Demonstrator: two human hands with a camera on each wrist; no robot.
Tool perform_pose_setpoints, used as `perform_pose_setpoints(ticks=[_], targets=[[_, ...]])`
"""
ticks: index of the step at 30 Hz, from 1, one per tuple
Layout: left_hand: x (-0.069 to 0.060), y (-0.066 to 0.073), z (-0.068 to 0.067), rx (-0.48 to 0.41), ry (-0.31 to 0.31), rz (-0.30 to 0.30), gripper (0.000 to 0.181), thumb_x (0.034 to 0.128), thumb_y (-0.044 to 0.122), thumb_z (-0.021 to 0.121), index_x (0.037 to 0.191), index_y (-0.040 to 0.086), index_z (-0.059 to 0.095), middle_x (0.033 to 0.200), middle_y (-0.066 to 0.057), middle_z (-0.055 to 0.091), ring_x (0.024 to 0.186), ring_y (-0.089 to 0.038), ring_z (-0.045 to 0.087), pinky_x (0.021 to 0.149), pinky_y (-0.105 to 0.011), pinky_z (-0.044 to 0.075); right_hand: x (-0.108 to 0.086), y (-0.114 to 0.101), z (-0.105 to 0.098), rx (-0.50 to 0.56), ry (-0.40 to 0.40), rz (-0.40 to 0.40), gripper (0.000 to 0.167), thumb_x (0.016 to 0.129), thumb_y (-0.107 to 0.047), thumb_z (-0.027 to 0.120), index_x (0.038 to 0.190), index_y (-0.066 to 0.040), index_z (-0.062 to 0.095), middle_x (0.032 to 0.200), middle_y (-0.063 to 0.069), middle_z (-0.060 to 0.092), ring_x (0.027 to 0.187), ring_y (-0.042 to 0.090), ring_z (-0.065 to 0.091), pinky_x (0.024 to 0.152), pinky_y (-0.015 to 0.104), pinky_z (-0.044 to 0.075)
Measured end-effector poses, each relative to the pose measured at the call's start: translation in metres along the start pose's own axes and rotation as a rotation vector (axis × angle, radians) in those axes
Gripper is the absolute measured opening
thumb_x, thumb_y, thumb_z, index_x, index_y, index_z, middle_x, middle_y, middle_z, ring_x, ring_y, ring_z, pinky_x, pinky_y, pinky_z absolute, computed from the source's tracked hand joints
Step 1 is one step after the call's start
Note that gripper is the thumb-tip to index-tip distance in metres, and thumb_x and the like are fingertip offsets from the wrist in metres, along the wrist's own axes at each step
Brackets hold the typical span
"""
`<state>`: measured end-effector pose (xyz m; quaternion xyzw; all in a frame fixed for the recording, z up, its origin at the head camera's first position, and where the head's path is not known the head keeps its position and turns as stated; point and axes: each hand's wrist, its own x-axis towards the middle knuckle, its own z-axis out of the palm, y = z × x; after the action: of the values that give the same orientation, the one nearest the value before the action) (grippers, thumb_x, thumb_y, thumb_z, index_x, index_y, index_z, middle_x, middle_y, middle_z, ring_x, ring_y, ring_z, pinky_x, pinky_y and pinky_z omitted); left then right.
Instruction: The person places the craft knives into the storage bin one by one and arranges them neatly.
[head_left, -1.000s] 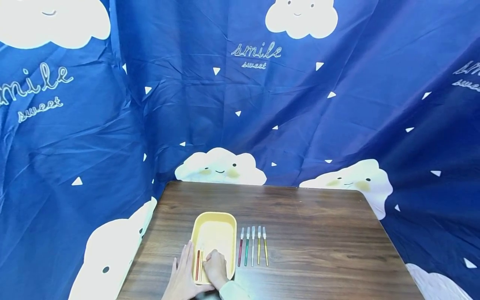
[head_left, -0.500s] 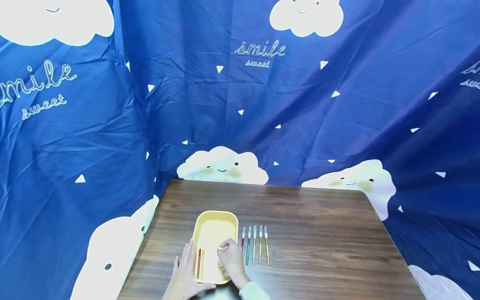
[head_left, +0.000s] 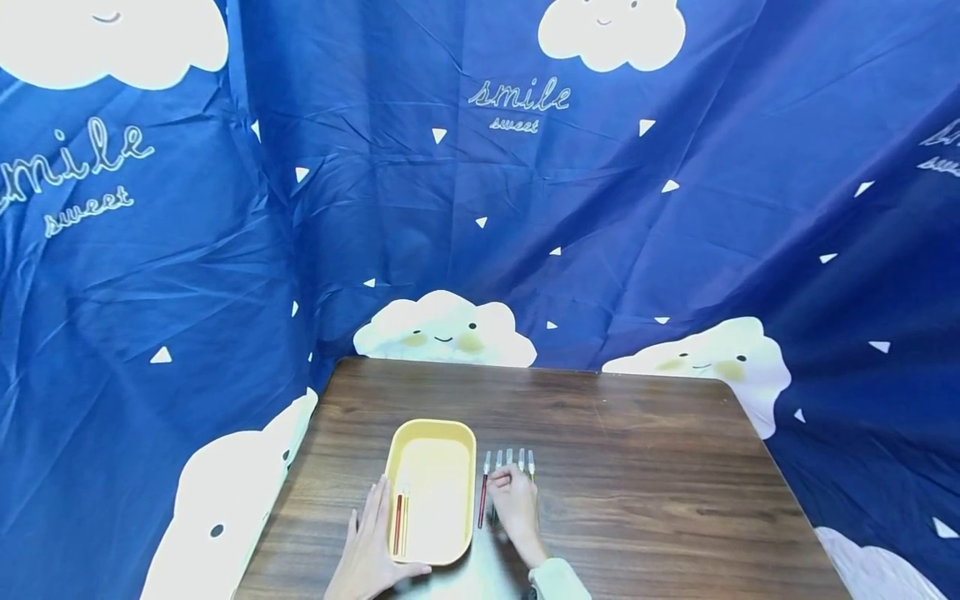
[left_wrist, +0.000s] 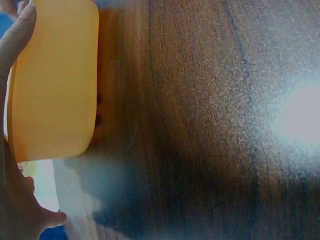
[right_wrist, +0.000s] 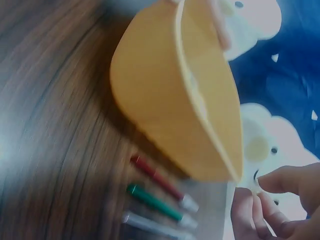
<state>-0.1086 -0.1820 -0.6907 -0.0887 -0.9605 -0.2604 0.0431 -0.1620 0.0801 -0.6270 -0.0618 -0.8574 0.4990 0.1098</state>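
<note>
A yellow tray (head_left: 438, 546) stands on the table with a red and a gold capped slim tool (head_left: 398, 525) lying along its left side. My left hand (head_left: 367, 550) rests against the tray's left side, fingers straight, thumb along its near edge. Right of the tray lies a row of several slim craft-knife-like tools with coloured metallic handles and clear caps, the red one (head_left: 483, 500) nearest the tray. Over this row hovers my right hand (head_left: 516, 504), covering most handles. In the right wrist view its thumb and loosely curled fingers (right_wrist: 245, 212) stand apart, holding nothing; a green tool (right_wrist: 155, 202) shows below the tray.
The brown wooden table (head_left: 637, 475) extends to the right and behind the tray. A blue cloth (head_left: 420, 192) printed with white clouds hangs along the table's far and left sides.
My right hand has moved from inside the tray rightward, across its rim, to above the row of tools. My left hand has stayed at the tray.
</note>
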Motion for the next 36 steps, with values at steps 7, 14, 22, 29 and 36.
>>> perform_pose_setpoints(ticks=[7,14,22,29,36], targets=[[0.0,0.0,0.001,-0.009,0.0,-0.012,0.154,0.0574,0.087,0.083,0.168,0.002,0.016,0.171,-0.024,0.023,0.155,-0.049,0.025,0.111,-0.083,0.025,0.008,0.024,-0.017,-0.035,0.065,0.028,0.012,0.079,0.005,0.072,0.089,-0.001,0.07,0.076,0.006,0.071,0.067,0.015,0.067,0.068,0.032,0.057],[0.001,0.002,-0.001,-0.002,-0.003,-0.017,0.154,0.0575,0.086,0.083,0.167,0.0,0.016,0.17,-0.025,0.024,0.154,-0.049,0.026,0.111,-0.082,0.026,0.013,0.048,-0.023,-0.092,0.11,-0.005,0.014,0.075,0.007,0.072,0.087,0.002,0.068,0.074,0.01,0.072,0.067,0.022,0.069,0.069,0.039,0.058],[0.001,0.002,-0.003,-0.014,-0.05,-0.051,0.156,0.0581,0.088,0.081,0.169,0.003,0.011,0.172,-0.024,0.019,0.156,-0.047,0.022,0.114,-0.081,0.023,0.012,0.063,-0.024,-0.206,0.125,0.092,0.018,0.074,0.006,0.078,0.087,0.001,0.067,0.075,0.009,0.074,0.075,0.032,0.071,0.075,0.05,0.055],[0.001,0.002,-0.002,-0.019,-0.032,-0.044,0.156,0.0577,0.09,0.079,0.169,0.003,0.012,0.171,-0.025,0.021,0.155,-0.048,0.024,0.112,-0.082,0.024,0.011,0.071,-0.022,-0.26,0.118,0.176,0.024,0.076,0.001,0.082,0.093,0.0,0.066,0.083,0.013,0.074,0.08,0.038,0.069,0.075,0.053,0.052],[-0.001,0.001,-0.001,-0.005,0.007,-0.009,0.154,0.0593,0.088,0.081,0.168,0.001,0.015,0.171,-0.024,0.021,0.154,-0.049,0.026,0.11,-0.082,0.027,0.012,0.079,-0.018,-0.265,0.13,0.201,0.022,0.076,-0.001,0.083,0.092,-0.001,0.067,0.082,0.01,0.072,0.078,0.036,0.068,0.073,0.052,0.052]])
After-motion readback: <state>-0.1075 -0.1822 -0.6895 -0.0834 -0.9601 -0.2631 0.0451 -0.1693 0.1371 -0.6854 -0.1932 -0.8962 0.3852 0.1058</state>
